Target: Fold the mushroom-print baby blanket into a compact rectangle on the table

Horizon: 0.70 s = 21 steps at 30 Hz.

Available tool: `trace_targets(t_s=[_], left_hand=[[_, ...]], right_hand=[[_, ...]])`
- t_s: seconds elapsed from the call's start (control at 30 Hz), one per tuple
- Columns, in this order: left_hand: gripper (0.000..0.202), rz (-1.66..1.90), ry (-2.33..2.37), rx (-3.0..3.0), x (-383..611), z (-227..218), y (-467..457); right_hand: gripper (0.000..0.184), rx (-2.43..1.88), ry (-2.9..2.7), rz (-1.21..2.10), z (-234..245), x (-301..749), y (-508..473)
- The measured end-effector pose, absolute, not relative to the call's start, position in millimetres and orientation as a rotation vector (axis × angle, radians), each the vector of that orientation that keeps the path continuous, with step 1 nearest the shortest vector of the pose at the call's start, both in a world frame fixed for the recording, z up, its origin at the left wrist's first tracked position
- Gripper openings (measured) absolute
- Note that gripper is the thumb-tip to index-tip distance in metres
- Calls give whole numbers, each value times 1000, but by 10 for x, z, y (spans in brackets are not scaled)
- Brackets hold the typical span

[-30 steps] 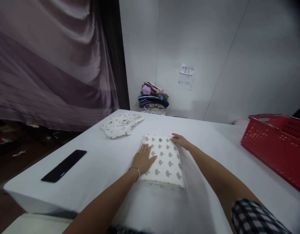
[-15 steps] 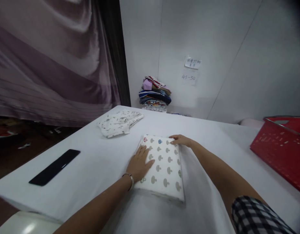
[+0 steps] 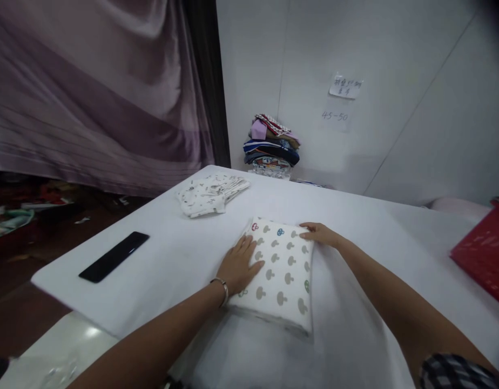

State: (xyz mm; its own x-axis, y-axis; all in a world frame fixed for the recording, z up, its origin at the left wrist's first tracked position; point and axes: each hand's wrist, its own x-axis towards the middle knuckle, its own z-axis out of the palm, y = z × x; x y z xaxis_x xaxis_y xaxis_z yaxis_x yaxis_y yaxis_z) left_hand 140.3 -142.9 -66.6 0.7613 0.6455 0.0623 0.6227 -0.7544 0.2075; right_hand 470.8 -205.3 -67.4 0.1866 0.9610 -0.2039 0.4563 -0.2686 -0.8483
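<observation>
A folded white cloth (image 3: 278,274) printed with mushrooms, mostly grey with a few red, blue and green, lies flat on the white table before me. My left hand (image 3: 242,265), with a bracelet at the wrist, rests palm down on its left side, fingers stretched out. At the far right corner, my right hand (image 3: 315,233) grips the cloth with the thumb on top; its other fingertips are partly hidden. Farther back on the left is another folded white cloth (image 3: 204,199) with a small dark print, apart from both hands.
A long black flat object (image 3: 114,257) lies on the table (image 3: 180,251) at the left. Behind the far edge, a stack of folded fabrics (image 3: 271,148) stands against the wall. A red basket (image 3: 486,254) is at the right. A purple curtain (image 3: 123,108) hangs at the left.
The view has shifted, so things on the table appear farther right and the red basket is more cut off. Both hands keep their places on the mushroom cloth.
</observation>
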Motion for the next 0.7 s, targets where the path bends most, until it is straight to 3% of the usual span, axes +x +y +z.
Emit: trace_targets(t_s=[0.2, 0.4, 0.7], left_hand=[[69, 186, 1032, 2771, 1404, -680, -1433], [70, 203, 1042, 2768, 1408, -692, -1435], [74, 174, 1040, 2712, 1407, -670, -1454]], right_hand=[[62, -1961, -1298, 802, -625, 4440, -2102], [62, -2130, -1569, 88, -496, 3778, -2196], [73, -2353, -1782, 157, -751, 3418, -2211]])
